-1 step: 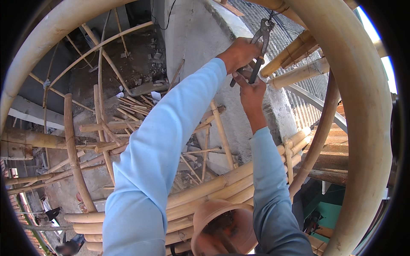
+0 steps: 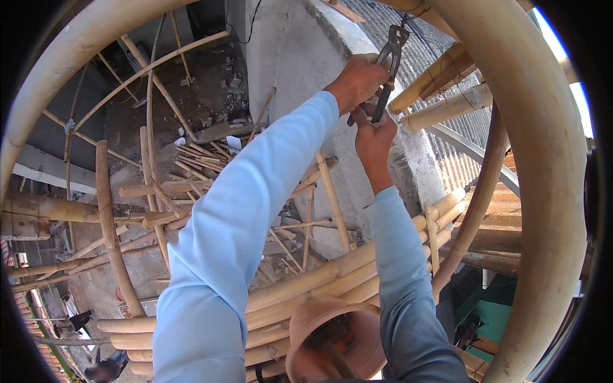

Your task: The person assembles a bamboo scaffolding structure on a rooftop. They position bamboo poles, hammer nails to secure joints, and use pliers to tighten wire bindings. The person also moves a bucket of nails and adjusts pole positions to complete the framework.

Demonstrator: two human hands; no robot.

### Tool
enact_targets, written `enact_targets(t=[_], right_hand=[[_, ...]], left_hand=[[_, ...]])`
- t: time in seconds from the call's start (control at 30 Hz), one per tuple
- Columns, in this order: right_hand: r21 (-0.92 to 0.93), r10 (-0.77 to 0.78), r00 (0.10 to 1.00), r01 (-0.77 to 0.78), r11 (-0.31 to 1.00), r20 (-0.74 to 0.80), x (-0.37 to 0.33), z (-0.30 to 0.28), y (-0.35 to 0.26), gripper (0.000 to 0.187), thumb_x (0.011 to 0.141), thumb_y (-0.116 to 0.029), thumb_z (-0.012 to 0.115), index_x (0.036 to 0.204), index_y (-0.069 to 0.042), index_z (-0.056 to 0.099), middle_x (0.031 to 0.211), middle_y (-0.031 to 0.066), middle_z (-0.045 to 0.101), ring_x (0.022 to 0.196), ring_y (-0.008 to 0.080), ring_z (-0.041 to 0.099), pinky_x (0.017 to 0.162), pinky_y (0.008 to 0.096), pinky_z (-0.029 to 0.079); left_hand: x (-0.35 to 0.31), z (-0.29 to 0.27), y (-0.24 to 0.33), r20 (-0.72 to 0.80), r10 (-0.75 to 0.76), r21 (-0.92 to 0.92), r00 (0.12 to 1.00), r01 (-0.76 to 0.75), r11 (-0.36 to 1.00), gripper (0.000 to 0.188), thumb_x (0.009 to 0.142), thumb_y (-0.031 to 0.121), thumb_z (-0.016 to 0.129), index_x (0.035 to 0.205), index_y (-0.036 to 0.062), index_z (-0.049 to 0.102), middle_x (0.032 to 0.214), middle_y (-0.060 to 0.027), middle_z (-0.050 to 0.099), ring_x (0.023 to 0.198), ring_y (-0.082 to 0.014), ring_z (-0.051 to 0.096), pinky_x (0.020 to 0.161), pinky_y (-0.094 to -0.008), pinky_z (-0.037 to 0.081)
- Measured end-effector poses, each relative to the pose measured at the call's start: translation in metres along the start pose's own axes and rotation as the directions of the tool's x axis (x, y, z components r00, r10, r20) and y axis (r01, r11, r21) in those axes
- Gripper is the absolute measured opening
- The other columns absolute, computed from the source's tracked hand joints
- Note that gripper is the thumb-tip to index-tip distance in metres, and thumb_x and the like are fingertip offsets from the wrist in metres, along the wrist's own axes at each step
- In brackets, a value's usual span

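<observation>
Both my hands grip a dark pair of end-cutting pincers at arm's length. My left hand is closed around it, just below the jaws. Lower down, my right hand is wrapped about the handle ends. The pincer head points up at a thin dark tie wire beside a bamboo pole; whether the jaws bite the wire is too small to tell. A rough grey concrete wall stands behind my hands.
A thick bamboo pole curves down the right side. Stacked bamboo poles cross below my arms, with an orange-brown bucket near me. Corrugated sheeting lies beyond the wall. Rubble and loose bamboo pieces lie far below on the left.
My right hand has shifted slightly up and left, and the pincer handles look a little closer together. The pincer head has tipped up slightly.
</observation>
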State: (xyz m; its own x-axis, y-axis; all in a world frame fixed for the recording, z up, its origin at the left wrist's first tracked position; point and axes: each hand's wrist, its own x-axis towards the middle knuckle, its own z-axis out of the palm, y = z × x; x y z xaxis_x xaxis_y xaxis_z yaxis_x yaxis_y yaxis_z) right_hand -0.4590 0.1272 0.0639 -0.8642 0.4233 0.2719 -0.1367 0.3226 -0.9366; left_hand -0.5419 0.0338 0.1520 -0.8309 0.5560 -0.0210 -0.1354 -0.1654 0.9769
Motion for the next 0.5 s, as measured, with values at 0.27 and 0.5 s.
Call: enact_targets(t=[0.27, 0.5], right_hand=[[-0.267, -0.05, 0.997, 0.034, 0.963, -0.052, 0.006, -0.002, -0.008, 0.032, 0.082, -0.025, 0.082, 0.089, 0.001, 0.065, 0.081, 0.0123, 0.071, 0.07, 0.0287, 0.068, 0.069, 0.043, 0.049], [0.245, 0.17, 0.91, -0.275, 0.93, 0.377, 0.013, -0.031, -0.022, 0.044, 0.076, -0.036, 0.09, 0.08, -0.002, 0.062, 0.078, 0.0079, 0.067, 0.062, 0.0197, 0.062, 0.061, 0.0403, 0.049]], left_hand=[[0.019, 0.027, -0.007, -0.259, 0.307, 0.473, 0.916, -0.157, 0.867, 0.03, 0.095, 0.029, 0.062, 0.106, 0.001, 0.056, 0.087, -0.0097, 0.063, 0.089, -0.0318, 0.069, 0.091, -0.0443, 0.05], [0.018, -0.003, 0.003, 0.314, -0.003, -0.11, 0.949, 0.039, 0.993, 0.034, 0.095, 0.023, 0.061, 0.122, 0.0018, 0.058, 0.099, -0.0131, 0.071, 0.097, -0.0249, 0.069, 0.097, -0.0409, 0.05]])
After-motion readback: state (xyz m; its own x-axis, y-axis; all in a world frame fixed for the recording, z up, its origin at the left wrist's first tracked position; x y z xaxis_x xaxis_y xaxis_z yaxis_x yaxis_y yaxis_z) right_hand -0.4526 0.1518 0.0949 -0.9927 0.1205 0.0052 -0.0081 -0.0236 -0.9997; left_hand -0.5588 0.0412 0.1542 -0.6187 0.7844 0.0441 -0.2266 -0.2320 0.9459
